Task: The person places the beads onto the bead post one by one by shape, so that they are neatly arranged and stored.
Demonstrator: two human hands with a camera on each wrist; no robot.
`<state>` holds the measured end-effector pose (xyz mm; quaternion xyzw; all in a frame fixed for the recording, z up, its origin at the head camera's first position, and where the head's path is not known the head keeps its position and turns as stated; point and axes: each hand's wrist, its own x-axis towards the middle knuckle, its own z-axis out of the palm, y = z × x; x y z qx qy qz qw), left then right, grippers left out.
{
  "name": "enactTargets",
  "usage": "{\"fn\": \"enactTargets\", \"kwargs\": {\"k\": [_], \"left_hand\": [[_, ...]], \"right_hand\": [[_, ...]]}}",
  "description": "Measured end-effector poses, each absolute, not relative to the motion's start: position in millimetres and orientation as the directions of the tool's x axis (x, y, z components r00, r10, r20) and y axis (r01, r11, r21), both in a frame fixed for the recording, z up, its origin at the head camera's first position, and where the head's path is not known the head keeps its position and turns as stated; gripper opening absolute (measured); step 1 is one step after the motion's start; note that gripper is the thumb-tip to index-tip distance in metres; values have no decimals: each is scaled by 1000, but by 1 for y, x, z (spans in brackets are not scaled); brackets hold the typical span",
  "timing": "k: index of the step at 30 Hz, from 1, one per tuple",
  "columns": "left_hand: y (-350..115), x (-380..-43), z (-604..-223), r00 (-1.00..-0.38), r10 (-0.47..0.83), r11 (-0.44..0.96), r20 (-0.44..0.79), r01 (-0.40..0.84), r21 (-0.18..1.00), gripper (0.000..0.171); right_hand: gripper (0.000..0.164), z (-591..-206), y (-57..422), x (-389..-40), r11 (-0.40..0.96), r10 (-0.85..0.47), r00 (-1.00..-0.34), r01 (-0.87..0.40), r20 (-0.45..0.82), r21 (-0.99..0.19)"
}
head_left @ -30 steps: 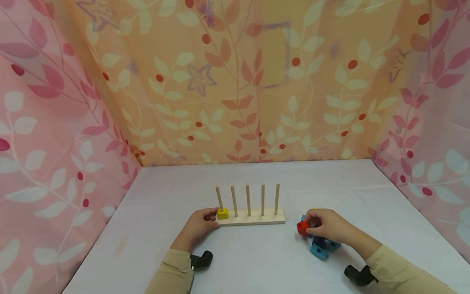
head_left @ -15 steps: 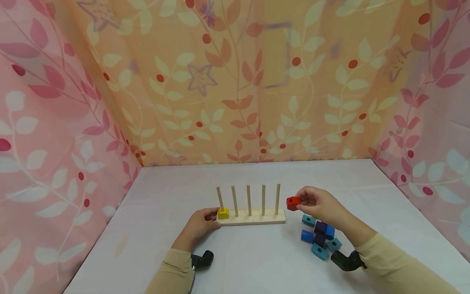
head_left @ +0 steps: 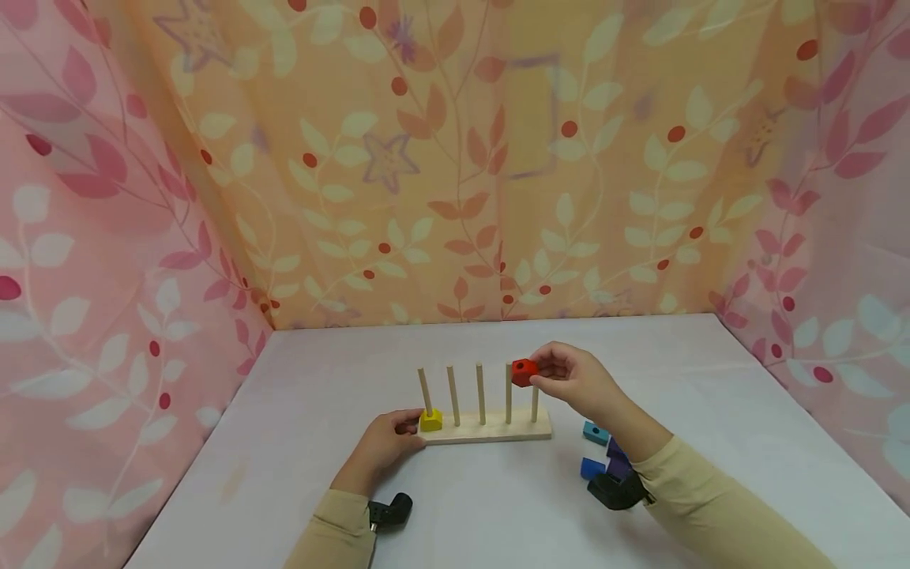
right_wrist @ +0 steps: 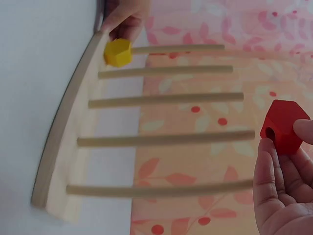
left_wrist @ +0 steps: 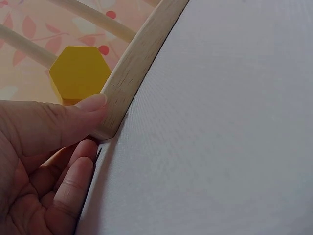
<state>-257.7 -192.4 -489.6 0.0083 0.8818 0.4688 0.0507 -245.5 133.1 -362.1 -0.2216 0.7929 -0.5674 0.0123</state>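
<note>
While the left hand point(head_left: 384, 446) grips the left end of the peg rack point(head_left: 490, 431), the right hand point(head_left: 579, 383) holds a red block point(head_left: 524, 372) up over the rack's right half.

Left hand: thumb on the rack's front corner, other fingers bent about its end. Likely there to keep the rack from sliding or tipping. A yellow block point(head_left: 431, 421) sits low on the rack's leftmost peg point(head_left: 424, 387), just beside those fingers.

Right hand: thumb pressed to one face of the red block, fingertips to another, clamped. Gripped by its sides, presumably to leave the hole free; its dark mouth shows in the head and right wrist views, a fingertip just beside it. Block rides at the finger ends, off the palm, which should spare room among the rack's pegs. Right wrist view puts it near the rack's fourth peg from the left point(head_left: 509, 403), a gap between block and peg tip; not threaded.

Right of the rack, nearer the person: a teal block point(head_left: 594, 432), a blue block point(head_left: 592, 469) and purple blocks point(head_left: 614, 451), part-covered by a black wrist mount point(head_left: 617, 491). Full count can't be told.
</note>
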Motion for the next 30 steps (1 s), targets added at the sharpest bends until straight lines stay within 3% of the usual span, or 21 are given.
{"fn": "enactTargets", "kwargs": {"k": [11, 30], "left_hand": [[-189, -257, -488, -994, 37, 533, -104, -69, 843, 52], [-192, -257, -490, -989, 33, 537, -145, -105, 837, 53]], "right_hand": [[32, -356, 80, -256, 155, -352, -894, -350, 279, -924], [23, -345, 3, -236, 71, -282, -900, -366, 333, -928]]}}
